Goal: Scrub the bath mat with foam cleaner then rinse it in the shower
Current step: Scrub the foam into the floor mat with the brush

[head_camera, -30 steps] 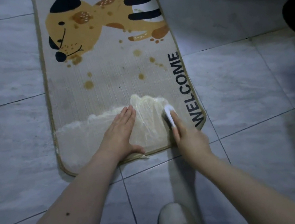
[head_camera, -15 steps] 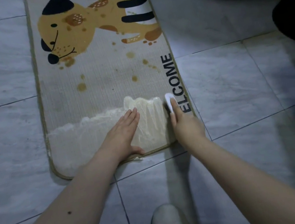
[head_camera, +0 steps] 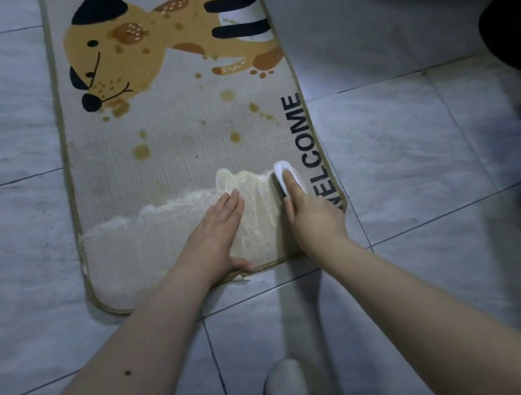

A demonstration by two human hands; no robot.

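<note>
Bath mat (head_camera: 174,150) foamed at 6 o'clock, left hand (head_camera: 215,236) pressed flat there, right hand (head_camera: 317,218) gripping white brush (head_camera: 284,172).

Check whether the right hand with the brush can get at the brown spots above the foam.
Probably yes. The right hand grips the brush at the foam's far edge, and the mat between it and the spots lies bare; the left hand presses flat off to the side.

Head view, steeply downward, near floor (head_camera: 418,152)
</note>
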